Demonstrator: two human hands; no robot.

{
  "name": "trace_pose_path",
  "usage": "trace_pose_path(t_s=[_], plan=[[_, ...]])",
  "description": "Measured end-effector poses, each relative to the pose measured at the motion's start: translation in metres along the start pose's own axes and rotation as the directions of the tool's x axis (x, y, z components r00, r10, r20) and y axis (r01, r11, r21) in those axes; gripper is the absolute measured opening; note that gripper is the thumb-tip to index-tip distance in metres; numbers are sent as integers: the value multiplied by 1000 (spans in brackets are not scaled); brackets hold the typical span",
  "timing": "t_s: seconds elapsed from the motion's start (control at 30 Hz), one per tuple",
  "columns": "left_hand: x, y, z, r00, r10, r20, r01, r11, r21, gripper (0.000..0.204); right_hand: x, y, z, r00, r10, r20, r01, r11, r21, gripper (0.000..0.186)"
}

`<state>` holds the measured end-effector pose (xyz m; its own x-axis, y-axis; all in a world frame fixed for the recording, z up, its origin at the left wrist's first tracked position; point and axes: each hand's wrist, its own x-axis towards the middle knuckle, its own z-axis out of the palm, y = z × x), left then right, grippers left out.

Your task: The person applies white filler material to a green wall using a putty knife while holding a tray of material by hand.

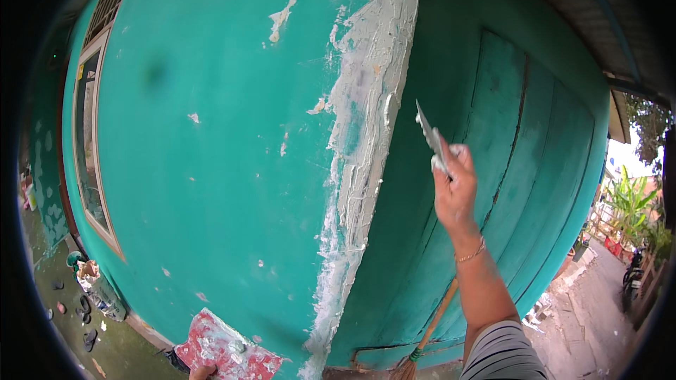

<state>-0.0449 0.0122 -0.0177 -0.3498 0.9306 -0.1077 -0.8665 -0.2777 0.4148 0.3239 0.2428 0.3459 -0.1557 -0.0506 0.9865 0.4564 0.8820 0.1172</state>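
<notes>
My right hand (455, 181) is raised in front of the shaded wall face, closed round a putty knife (428, 129) whose thin blade points up and left, apart from the wall. White putty clings to the blade and my fingers. To its left, a rough strip of putty (366, 105) runs down the corner of the green wall (232, 134). Low in the view, my left hand (203, 371) grips the edge of a red board (229, 348) smeared with white putty; only part of that hand shows.
A broom (436, 317) leans at the wall's foot beside my right forearm. At the lower left stand an open bag (98, 288) and several sandals (88, 338) on the ground. A framed window (91, 141) is at the far left. Potted plants (627, 200) line the path on the right.
</notes>
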Motion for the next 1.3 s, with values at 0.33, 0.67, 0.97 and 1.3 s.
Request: trace_pose_path(t_s=[0.33, 0.67, 0.97, 1.3], plan=[[23, -7, -8, 999, -36, -8, 36, 999, 7, 56, 146, 10, -9, 925, -327, 192, 379, 779, -500, 38], [19, 13, 5, 1000, -19, 6, 19, 999, 38, 53, 26, -26, -18, 900, -80, 429, 271, 873, -406, 44], [26, 22, 7, 998, -57, 6, 56, 996, 64, 55, -85, -38, -16, 246, 477, 844, -969, 103, 224, 25], [13, 44, 19, 995, -75, -67, 81, 993, 90, 58, -27, -76, -17, 855, 476, 207, -515, 825, 234, 33]])
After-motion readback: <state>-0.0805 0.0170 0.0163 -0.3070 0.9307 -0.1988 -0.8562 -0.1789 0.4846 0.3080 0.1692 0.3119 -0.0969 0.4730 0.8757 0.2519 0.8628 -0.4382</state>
